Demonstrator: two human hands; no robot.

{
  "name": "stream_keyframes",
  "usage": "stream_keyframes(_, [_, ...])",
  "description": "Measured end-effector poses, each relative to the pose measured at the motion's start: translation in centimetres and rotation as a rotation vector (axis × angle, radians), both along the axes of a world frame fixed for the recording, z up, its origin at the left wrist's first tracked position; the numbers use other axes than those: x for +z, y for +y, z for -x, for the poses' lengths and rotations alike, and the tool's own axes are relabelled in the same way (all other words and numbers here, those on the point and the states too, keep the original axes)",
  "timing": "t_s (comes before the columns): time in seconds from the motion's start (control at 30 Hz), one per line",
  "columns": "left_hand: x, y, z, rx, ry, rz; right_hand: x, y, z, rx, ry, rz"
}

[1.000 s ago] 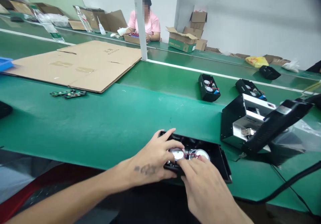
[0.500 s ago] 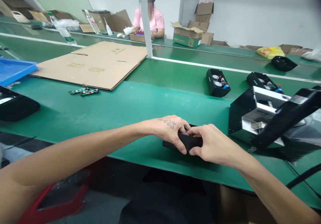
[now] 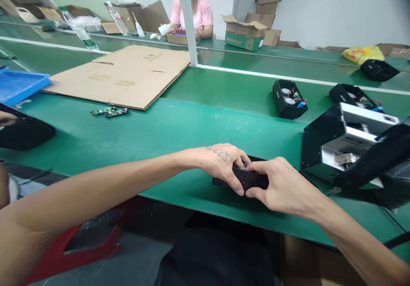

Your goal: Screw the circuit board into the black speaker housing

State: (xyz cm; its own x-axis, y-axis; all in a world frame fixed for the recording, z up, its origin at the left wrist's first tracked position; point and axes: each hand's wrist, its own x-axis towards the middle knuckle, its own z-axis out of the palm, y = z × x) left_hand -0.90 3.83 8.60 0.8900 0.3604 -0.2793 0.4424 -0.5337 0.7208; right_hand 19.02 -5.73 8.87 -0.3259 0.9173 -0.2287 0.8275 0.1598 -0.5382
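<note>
A black speaker-like housing [image 3: 256, 180] rests near the front edge of the green bench, mostly covered by my hands. My left hand [image 3: 226, 162] grips its near wall, thumb outside and fingers reaching over into it. From the other side my right hand [image 3: 277, 181] pinches the same wall, thumb low and index finger over the rim. The two hands almost touch. What the fingertips press inside is hidden. Two similar open black housings, one [image 3: 290, 99] with round white parts, red wires and a blue piece, and another [image 3: 355, 98], stand farther back to the right.
A silver-and-black machine [image 3: 339, 145] stands close on my right. Flat cardboard [image 3: 128, 74], small circuit boards [image 3: 109, 112] and a blue tray [image 3: 25, 85] lie to the left. Another person's hand [image 3: 7, 118] is at a black housing [image 3: 28, 130]. Across the bench sits a person in pink [image 3: 203, 13].
The view has shifted, so the bench things sit a little differently in frame. Both my hands keep their hold on the housing. Another person's hand has appeared at the left edge.
</note>
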Motion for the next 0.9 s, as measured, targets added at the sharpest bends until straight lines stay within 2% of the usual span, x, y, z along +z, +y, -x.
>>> stream_keyframes(0.37, [0.8,0.2,-0.1,-0.002,0.041,0.054,-0.3,0.3,-0.6,0.033,-0.001,0.034])
stream_keyframes(0.67, [0.4,0.7,-0.2,0.042,-0.002,0.166,0.5,0.8,0.7,0.019,-0.033,-0.021])
stream_keyframes(0.8, [-0.1,0.6,-0.2,0.024,-0.023,0.122,0.1,0.5,0.6,0.028,-0.045,-0.053])
stream_keyframes(0.9, [-0.7,0.2,0.1,0.000,-0.055,0.027,-0.5,-0.1,0.8,0.042,-0.061,-0.090])
